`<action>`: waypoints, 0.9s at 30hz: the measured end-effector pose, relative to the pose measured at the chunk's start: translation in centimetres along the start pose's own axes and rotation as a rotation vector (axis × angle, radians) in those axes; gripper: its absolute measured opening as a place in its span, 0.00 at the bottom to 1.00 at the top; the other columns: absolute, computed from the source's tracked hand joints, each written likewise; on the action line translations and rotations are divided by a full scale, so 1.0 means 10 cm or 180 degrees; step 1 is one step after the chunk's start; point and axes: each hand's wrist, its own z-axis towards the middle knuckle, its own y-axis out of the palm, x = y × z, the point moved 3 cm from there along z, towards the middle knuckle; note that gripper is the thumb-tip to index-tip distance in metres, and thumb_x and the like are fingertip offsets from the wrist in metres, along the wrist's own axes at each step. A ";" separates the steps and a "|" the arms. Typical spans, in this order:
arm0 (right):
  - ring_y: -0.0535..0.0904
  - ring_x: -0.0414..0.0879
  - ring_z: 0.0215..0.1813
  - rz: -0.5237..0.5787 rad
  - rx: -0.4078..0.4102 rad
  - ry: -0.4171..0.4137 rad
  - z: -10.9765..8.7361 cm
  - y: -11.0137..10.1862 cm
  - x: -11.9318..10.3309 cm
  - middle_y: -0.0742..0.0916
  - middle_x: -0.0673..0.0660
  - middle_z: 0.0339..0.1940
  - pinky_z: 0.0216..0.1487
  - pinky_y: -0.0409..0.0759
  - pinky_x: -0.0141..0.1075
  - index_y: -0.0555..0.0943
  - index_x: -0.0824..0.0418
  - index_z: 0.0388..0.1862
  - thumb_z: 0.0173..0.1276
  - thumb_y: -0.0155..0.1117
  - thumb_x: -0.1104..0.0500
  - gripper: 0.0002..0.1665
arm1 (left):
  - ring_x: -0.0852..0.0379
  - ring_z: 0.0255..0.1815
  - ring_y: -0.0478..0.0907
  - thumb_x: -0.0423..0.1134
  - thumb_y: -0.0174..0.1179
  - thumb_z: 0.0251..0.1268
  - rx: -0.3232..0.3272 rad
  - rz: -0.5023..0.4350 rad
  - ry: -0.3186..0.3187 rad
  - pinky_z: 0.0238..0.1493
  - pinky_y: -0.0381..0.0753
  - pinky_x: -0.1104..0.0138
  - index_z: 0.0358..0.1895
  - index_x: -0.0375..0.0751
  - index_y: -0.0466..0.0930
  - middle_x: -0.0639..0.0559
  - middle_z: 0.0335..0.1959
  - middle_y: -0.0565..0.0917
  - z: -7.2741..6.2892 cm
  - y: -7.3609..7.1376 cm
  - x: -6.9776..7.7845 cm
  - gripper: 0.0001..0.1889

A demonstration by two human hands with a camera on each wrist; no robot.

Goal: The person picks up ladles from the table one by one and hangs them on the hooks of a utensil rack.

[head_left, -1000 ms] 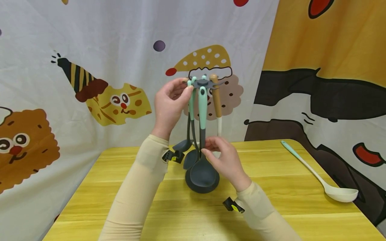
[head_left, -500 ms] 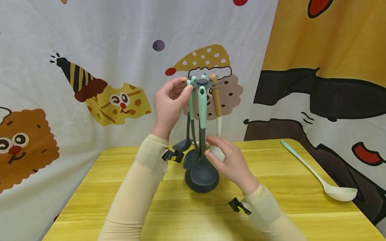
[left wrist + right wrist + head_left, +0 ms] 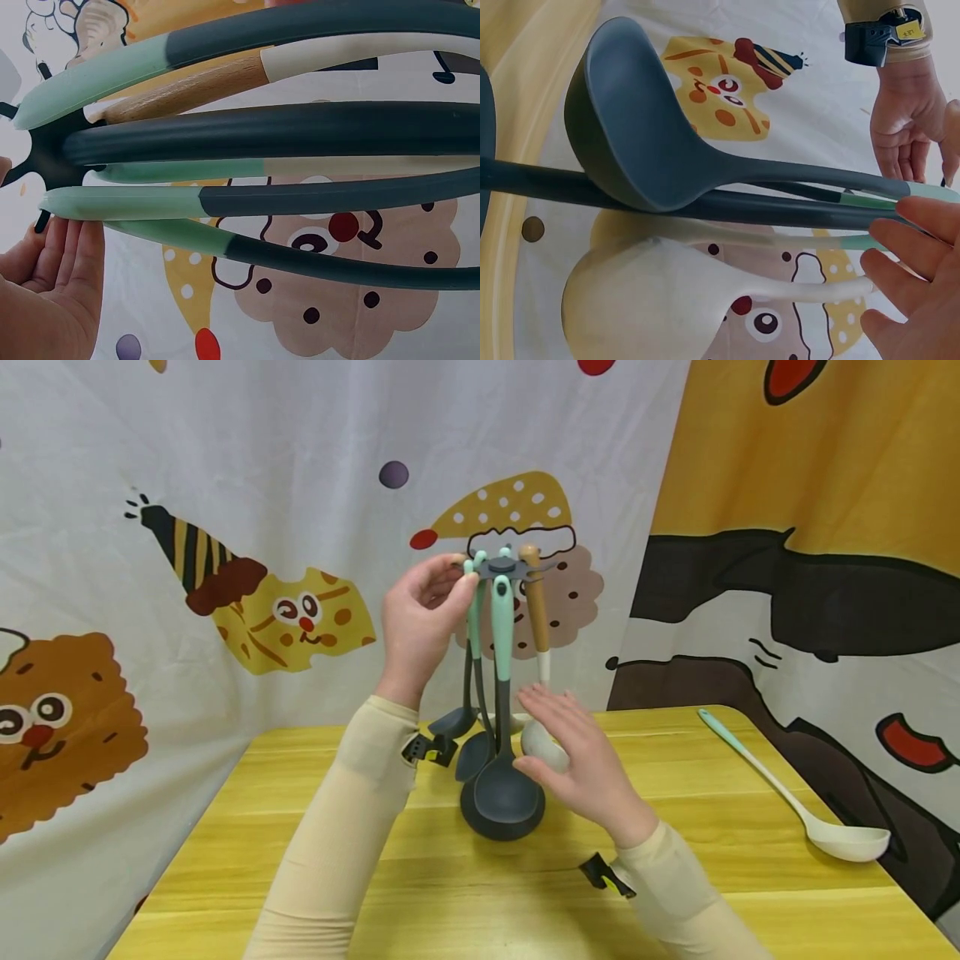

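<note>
A dark utensil stand (image 3: pixel 504 567) with a hooked top and round base stands upright on the table. My left hand (image 3: pixel 422 622) pinches one of its top hooks between thumb and fingers, beside a mint handle tip. From the near side hangs a dark soup ladle (image 3: pixel 507 789) with a mint handle (image 3: pixel 502 627). A white ladle (image 3: pixel 542 745) with a wooden handle (image 3: pixel 537 614) hangs at the right, partly behind my right hand (image 3: pixel 588 764). That hand holds nothing, its fingers extended and spread near both ladles. Two more dark utensils, including a spoon-like one (image 3: pixel 472 757), hang at the left.
A white ladle (image 3: pixel 847 842) with a mint handle lies near the right edge of the wooden table (image 3: pixel 315 860). Behind the table hangs a cartoon-printed cloth (image 3: pixel 285 468). Another pale utensil (image 3: pixel 780 240) hangs at the back of the stand.
My right hand has drawn away from the dark soup ladle's shaft, rightward, and its fingers have straightened. My left hand stays on the stand's hook.
</note>
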 end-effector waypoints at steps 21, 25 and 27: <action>0.44 0.59 0.80 -0.0541 -0.0650 0.0044 -0.13 -0.07 0.17 0.56 0.61 0.80 0.75 0.41 0.61 0.56 0.57 0.80 0.69 0.41 0.25 0.52 | 0.53 0.46 0.81 0.39 0.66 0.65 0.0026 -0.0030 -0.0041 0.52 0.80 0.64 0.53 0.35 0.82 0.44 0.45 0.84 0.00 0.01 0.00 0.17; 0.41 0.60 0.80 -0.0657 -0.0725 0.0084 -0.18 -0.06 0.24 0.53 0.60 0.81 0.75 0.40 0.61 0.53 0.54 0.81 0.69 0.51 0.28 0.51 | 0.53 0.46 0.81 0.39 0.65 0.65 0.0020 -0.0021 -0.0038 0.52 0.80 0.64 0.53 0.35 0.82 0.44 0.45 0.84 0.00 0.01 0.00 0.16; 0.41 0.61 0.80 -0.0696 -0.0752 0.0093 -0.20 -0.06 0.27 0.52 0.61 0.81 0.75 0.39 0.62 0.52 0.54 0.81 0.69 0.56 0.31 0.52 | 0.53 0.46 0.81 0.38 0.65 0.65 0.0022 -0.0019 -0.0039 0.52 0.80 0.64 0.53 0.35 0.82 0.44 0.45 0.84 0.00 0.01 0.00 0.16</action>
